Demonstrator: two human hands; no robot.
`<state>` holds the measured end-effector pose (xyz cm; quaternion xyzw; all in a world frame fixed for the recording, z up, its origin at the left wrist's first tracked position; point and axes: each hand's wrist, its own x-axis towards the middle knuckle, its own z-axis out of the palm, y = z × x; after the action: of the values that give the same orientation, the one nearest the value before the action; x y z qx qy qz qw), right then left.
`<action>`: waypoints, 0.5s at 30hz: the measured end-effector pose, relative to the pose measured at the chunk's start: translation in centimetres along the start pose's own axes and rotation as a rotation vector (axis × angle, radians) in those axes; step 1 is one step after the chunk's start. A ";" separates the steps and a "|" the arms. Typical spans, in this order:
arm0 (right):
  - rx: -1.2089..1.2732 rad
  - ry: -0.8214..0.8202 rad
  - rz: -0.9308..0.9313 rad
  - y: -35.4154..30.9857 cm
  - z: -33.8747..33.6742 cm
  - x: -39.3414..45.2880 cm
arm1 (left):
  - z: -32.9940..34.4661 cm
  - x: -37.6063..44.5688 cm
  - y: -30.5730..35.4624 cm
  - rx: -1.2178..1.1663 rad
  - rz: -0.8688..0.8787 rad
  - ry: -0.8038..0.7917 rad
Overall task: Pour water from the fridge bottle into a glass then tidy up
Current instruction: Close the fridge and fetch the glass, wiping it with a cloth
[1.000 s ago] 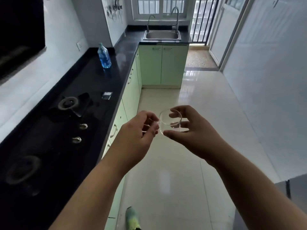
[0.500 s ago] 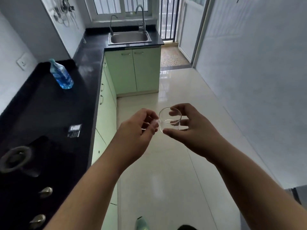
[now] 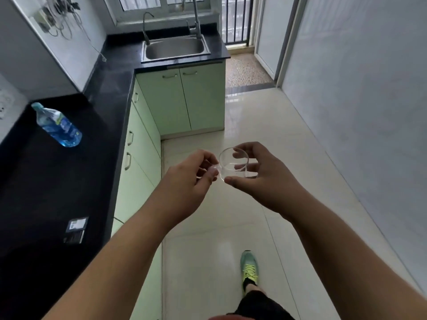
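Both forearms reach forward, bare. Right hand (image 3: 261, 179) grips a glass (image 3: 233, 163), fingers curled round it. Left hand (image 3: 188, 183) pinches the glass's handle at its left side.

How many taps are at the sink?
2. A tall tap stands at the back right of the sink, and a thin curved one at its back left.

Both forearms are bare, with no sleeves in view. The person wears a teal shoe (image 3: 249, 266) with neon-yellow laces. Dark shorts (image 3: 261, 307) show at the near edge.
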<state>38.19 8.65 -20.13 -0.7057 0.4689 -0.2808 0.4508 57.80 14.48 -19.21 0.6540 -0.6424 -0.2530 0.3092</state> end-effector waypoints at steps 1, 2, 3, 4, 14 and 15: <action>0.006 -0.018 -0.003 0.3 -0.7 2.0 | 0.1 1.8 0.0 0.003 -0.015 0.009; 0.004 -0.037 -0.015 0.5 -1.4 4.1 | 0.2 3.6 0.0 0.010 -0.026 0.024; -0.001 -0.058 -0.026 0.7 -2.0 6.2 | 0.2 5.5 0.0 0.019 -0.037 0.037; -0.005 -0.078 -0.032 0.7 -2.6 8.3 | 0.1 7.2 -0.1 0.018 -0.053 0.048; -0.055 -0.262 -0.060 -0.7 -2.5 25.5 | -2.6 19.1 -4.7 -0.052 -0.207 0.216; -0.056 -0.271 -0.060 -0.8 -1.8 27.1 | -3.0 20.2 -5.7 -0.056 -0.209 0.232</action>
<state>47.95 -16.74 -19.36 -0.7631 0.3901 -0.1833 0.4816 64.80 -5.55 -19.94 0.7332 -0.5235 -0.2243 0.3715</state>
